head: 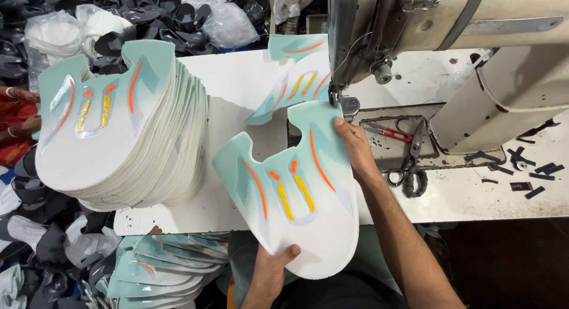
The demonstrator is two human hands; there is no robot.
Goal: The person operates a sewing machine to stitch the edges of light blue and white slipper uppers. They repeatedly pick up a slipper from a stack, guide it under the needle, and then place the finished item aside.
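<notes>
One shoe-upper panel (296, 190) held at a sewing machine (379, 24).
Two hands pinch it: left hand (269, 273) at the near edge, right hand (354, 144) at the far tip. Its long axis runs near-to-far, tip toward the needle. One stack of panels (124, 125) lies left; two scissors (409, 155) right.

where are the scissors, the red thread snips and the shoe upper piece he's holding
scissors (413, 157), head view, on the dark blades just above the pivot
red thread snips (392, 132), head view, on the red handle
shoe upper piece (296, 202), head view, on its middle by the yellow stripes
</notes>
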